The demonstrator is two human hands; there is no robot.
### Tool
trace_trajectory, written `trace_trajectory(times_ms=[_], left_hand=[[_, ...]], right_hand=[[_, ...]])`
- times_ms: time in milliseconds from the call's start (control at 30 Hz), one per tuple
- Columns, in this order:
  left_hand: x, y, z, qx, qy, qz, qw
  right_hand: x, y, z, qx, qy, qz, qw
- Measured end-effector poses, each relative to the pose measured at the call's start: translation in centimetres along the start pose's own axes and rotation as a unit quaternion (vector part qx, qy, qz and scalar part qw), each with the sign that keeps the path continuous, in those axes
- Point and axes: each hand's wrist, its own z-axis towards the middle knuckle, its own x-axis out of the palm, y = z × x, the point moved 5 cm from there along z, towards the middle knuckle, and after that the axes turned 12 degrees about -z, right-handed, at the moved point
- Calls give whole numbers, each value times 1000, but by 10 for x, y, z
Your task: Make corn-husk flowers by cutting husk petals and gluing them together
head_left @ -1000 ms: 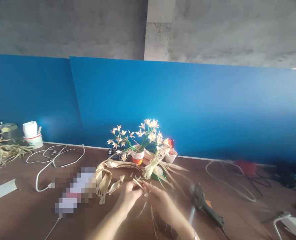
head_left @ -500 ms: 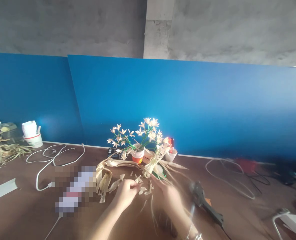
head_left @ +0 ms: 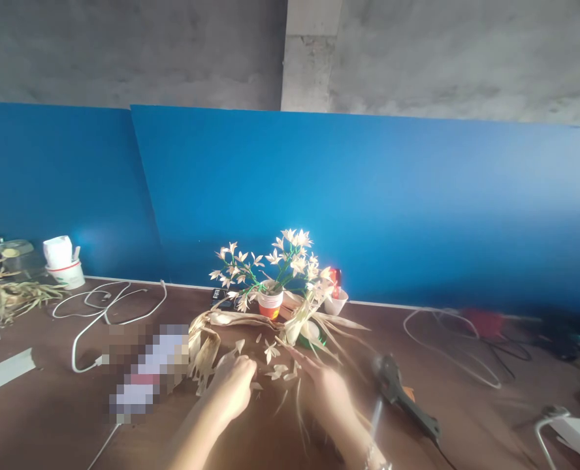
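My left hand [head_left: 235, 386] is closed like a fist low over the brown table, right of a bundle of dried corn husks [head_left: 204, 346]. Whatever its fingers hold, if anything, is hidden. My right hand [head_left: 325, 386] reaches forward with fingers stretched out, beside small pale husk petals [head_left: 277, 372] on the table. A star-shaped husk flower [head_left: 271, 351] lies between the hands. Behind them, a paper cup [head_left: 270, 304] holds green stems with several cream husk flowers [head_left: 297, 251]. A green-rimmed round item [head_left: 314, 333] lies beyond my right hand.
A black glue gun [head_left: 407, 398] lies to the right. White cables [head_left: 91, 320] coil at left, near a white cup [head_left: 65, 273] and more dried husks [head_left: 16, 297]. Another small cup [head_left: 336, 302] stands by the blue partition [head_left: 368, 209]. A white cord [head_left: 447, 352] loops at right.
My left hand has drawn back to the left and toward me, away from the petals, and its fingers have turned out of sight. My right hand has shifted slightly, fingers still extended.
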Motion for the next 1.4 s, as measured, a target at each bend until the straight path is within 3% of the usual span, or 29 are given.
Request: trace_trajectory(times_ms=[167, 300, 367, 467, 533, 600, 667, 833, 967, 1100, 1267, 1333, 1400], left_hand=[[1, 1, 0, -10, 2, -5, 1000], [1, 6, 7, -15, -12, -171, 985], [6, 6, 10, -24, 23, -313, 949], [18, 0, 13, -44, 93, -481, 871], [23, -3, 15, -51, 103, -541, 833], [25, -5, 16, -54, 95, -568, 816], [26, -7, 17, -33, 87, -552, 829], [19, -17, 14, 87, 23, -432, 897], [17, -23, 13, 116, -4, -394, 912], [19, -23, 18, 92, -29, -462, 882], [24, -21, 21, 31, -45, -554, 831], [26, -24, 20, 21, -38, -581, 813], [29, -25, 19, 9, -43, -604, 796]], right_hand=[[1, 8, -2, -28, -11, 34, 999], [5, 13, -4, -3, 2, 42, 999], [4, 20, -6, -20, 8, 62, 998], [0, 28, -8, -59, 4, 91, 994], [-3, 30, -8, -77, -7, 96, 992], [-5, 28, -7, -80, -15, 98, 992], [-5, 24, -5, -66, -17, 90, 994], [-1, 16, -2, -17, -8, 62, 998], [5, 10, -1, 21, -9, 100, 995], [5, 6, -2, 42, 2, 193, 980], [-2, 20, -2, -43, 53, 390, 918], [-2, 23, -1, -47, 67, 424, 902], [0, 20, 0, -27, 60, 423, 904]])
